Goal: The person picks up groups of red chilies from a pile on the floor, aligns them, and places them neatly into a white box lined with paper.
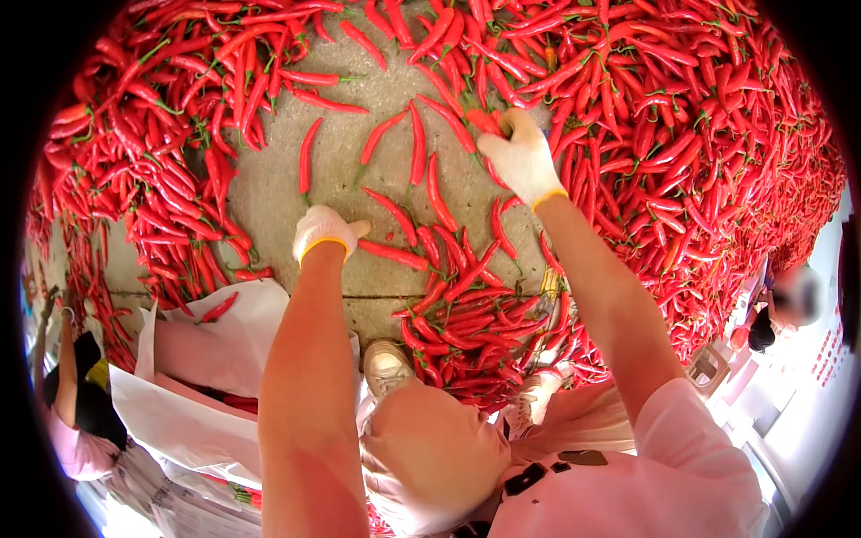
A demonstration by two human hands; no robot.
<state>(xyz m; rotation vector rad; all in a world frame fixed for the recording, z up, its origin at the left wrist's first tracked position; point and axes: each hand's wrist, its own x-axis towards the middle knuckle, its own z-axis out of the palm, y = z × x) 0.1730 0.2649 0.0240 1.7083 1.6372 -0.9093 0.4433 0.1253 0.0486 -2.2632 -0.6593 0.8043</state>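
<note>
— Where do the chillies lie from your right hand (520,160)?

— Its gloved fingers are curled shut on red chillies (484,121) at the edge of the big chilli heap (682,134), stems running away from you.

— And your left hand (323,231)?

— Loosely closed, holding nothing, on the bare concrete floor (269,193) nearer you, beside one loose chilli (392,255) lying crosswise.

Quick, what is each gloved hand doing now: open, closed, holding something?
Left hand: fingers curled, nothing seen held; cannot tell.
Right hand: closed on a red chili pepper.
</note>
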